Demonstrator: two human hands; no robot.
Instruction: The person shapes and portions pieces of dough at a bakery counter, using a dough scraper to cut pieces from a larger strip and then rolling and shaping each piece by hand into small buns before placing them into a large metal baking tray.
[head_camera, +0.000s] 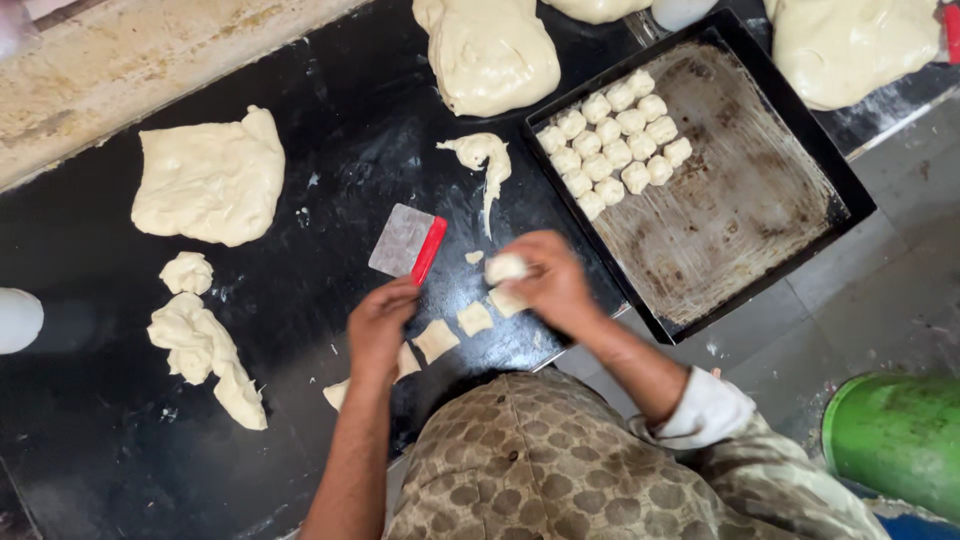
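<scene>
Right hand (552, 285) grip pinching a dough piece (505, 267) beside tray rim (600, 262); left hand (380, 322) curled loose over cut squares (437, 340).

Rolled a dough piece (506, 267) in right hand (556, 284); rested left hand (380, 326) on black tabletop (330, 120), near red-handled scraper (408, 242) and baking tray (740, 200).

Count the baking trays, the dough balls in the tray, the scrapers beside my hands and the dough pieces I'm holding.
Baking tray: 1
Dough balls in the tray: 20
Red-handled scraper: 1
Dough piece in the right hand: 1
Total: 23
</scene>
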